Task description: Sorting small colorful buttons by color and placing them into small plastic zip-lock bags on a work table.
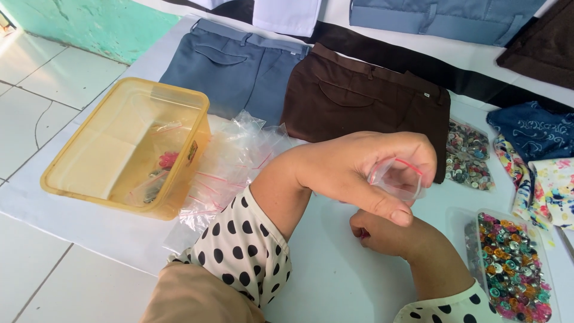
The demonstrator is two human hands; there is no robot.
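My left hand [353, 170] reaches in from the lower left in a polka-dot sleeve. It pinches a small clear zip bag [397, 179] with a red seal strip between thumb and fingers. Just below it, my right hand [385, 233] rests on the white sheet with its fingers curled in. A small red piece [363, 237] shows at its fingertips; I cannot tell what it is. A clear tray of colourful metal buttons [514, 266] lies right of my right hand.
A yellow plastic tub [78, 194] stands at the left with a few small items inside. Next to it lies a pile of clear zip bags [224, 170]. Blue-grey trousers [233, 66], brown trousers [359, 96], a bag of buttons [469, 157] and patterned cloths [553, 179] lie beyond.
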